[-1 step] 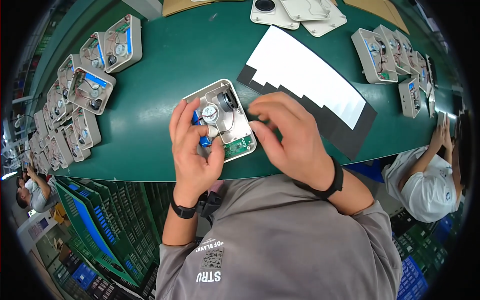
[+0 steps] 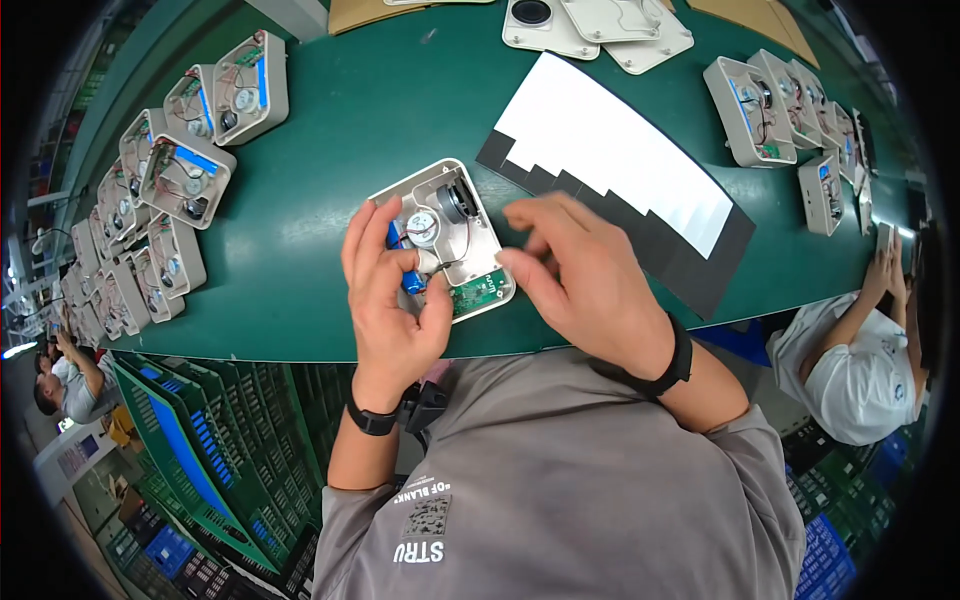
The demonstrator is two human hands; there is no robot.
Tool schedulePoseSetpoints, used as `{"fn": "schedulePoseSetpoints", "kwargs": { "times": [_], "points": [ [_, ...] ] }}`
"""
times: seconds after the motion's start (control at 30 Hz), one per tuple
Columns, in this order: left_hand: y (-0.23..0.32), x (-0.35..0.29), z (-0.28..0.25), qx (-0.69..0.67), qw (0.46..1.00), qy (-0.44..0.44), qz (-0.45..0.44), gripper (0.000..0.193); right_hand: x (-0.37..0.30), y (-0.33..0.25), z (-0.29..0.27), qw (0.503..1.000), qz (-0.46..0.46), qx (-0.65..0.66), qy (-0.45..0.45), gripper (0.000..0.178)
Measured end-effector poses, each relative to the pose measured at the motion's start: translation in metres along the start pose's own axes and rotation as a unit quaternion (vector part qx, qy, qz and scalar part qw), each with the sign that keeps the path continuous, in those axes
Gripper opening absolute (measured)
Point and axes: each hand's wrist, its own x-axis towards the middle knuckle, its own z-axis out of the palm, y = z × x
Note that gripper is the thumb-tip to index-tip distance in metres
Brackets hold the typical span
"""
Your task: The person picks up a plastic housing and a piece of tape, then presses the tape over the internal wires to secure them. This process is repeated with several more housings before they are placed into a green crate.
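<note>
Gripping the left side of an open pale housing, my left hand bends its fingers over the wall, while my right hand hovers half-open by the right wall, nothing visible in its grasp; I cannot tell whether its thumb touches. The housing lies before me on the green worktop, a circuit board at its near end, a black speaker at its far end. Farther right lies a white sheet over black; similar housings crowd the far left, and pale covers overlap farthest off.
</note>
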Motion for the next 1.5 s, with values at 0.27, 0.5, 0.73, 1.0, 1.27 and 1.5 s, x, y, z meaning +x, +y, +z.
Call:
{"fn": "schedulePoseSetpoints", "kwargs": {
  "times": [0.27,0.5,0.73,1.0,1.27,1.5],
  "points": [
    [-0.003,-0.015,0.019,-0.102,0.989,0.108,0.012,0.032,0.001,-0.002,0.005,0.987,0.097,0.016,-0.126,0.027],
    [0.055,-0.008,0.026,-0.299,0.946,0.098,0.084,0.045,-0.046,0.035,-0.06,0.993,0.01,0.115,-0.021,0.037],
    [0.059,0.001,0.033,-0.176,0.979,-0.037,0.1,0.026,-0.154,0.09,-0.182,0.914,0.304,0.229,0.139,0.048],
    [0.06,0.007,0.04,-0.157,0.983,-0.062,0.073,0.014,-0.163,0.163,-0.219,0.836,0.32,0.26,0.361,0.046],
    [0.045,0.011,0.035,-0.113,0.992,-0.001,0.062,0.023,-0.22,0.277,-0.297,0.782,0.291,0.26,0.486,0.046],
    [-0.034,0.083,-0.024,0.306,0.945,0.112,0.02,0.057,-0.215,0.264,-0.318,0.79,0.308,-0.095,0.522,0.056]
  ]
}}
